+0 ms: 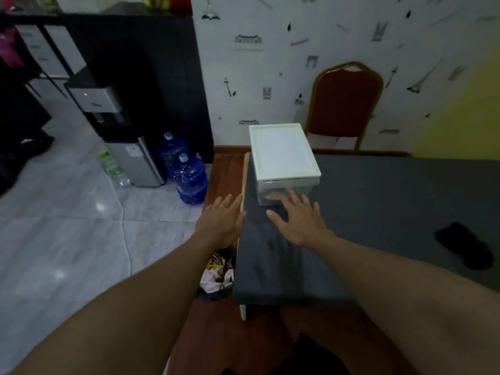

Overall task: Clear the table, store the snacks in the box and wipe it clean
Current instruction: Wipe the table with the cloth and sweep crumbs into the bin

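A clear plastic box with a white lid (pixel 282 151) stands shut at the far left corner of the table, which is covered by a grey cloth (pixel 378 196). Something brownish shows through the box's front wall. My right hand (pixel 299 219) hovers with spread fingers just in front of the box, its fingertips near the front wall. My left hand (pixel 223 219) is held flat and empty at the table's left edge, beside the box. A black cloth (pixel 464 246) lies crumpled on the table at the right.
A bag of wrappers and trash (pixel 217 273) sits on the floor by the table's left side. Two blue water jugs (pixel 189 178) and a water dispenser (pixel 119 136) stand to the left. A red chair (pixel 345 106) is behind the table against the wall.
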`<state>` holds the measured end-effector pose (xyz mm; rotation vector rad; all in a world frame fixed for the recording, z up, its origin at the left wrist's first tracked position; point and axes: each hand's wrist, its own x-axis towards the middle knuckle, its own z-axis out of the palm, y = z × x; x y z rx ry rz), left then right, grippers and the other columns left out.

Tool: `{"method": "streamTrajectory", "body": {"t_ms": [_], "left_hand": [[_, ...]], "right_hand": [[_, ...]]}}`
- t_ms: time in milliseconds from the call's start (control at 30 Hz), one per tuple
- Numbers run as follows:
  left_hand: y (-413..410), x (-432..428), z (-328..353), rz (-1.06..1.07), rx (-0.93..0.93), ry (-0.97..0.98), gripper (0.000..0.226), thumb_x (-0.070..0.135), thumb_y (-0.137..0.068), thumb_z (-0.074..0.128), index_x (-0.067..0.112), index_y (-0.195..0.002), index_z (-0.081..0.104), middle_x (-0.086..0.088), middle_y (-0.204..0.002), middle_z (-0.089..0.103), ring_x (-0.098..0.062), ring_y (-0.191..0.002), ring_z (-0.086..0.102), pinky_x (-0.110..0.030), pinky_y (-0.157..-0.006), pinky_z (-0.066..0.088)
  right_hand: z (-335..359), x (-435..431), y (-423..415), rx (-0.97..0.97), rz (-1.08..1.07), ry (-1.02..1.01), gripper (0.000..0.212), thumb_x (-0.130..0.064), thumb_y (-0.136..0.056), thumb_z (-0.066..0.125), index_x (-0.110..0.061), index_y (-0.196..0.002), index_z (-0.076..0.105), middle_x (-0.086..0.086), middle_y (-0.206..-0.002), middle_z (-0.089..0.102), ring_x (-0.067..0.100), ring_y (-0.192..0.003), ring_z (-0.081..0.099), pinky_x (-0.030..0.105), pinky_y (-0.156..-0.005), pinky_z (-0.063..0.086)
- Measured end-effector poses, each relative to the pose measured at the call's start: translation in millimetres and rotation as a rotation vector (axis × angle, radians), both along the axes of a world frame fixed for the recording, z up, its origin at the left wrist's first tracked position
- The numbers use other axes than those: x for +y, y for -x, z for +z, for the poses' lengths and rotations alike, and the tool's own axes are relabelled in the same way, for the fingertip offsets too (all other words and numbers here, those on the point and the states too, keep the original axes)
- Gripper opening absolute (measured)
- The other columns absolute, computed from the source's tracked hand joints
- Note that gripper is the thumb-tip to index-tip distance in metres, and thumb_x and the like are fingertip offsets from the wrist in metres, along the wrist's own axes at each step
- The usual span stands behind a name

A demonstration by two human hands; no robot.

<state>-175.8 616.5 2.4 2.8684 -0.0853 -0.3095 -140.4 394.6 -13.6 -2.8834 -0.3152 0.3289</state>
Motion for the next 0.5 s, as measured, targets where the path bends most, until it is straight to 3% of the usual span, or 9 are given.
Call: {"method": "streamTrajectory", "body": {"t_ms": [500], "left_hand": [[-64.5, -181.1, -0.5, -0.216, -0.004, 0.003, 0.060, 0.052, -0.102, 0.023, 0.028, -0.156, 0.014, -0.001, -0.164, 0.017, -0.023, -0.150, 0.015, -0.046, -0.119, 0.018]], "right_hand": [[-9.1, -179.0, -31.4, 0.045, -0.166, -0.005, 0.095, -0.085, -0.084, 0.012, -0.027, -0.158, 0.018, -0.001, -0.168, 0.002, 0.030, -0.153, 0.002, 0.056, -0.121, 0.003]]}}
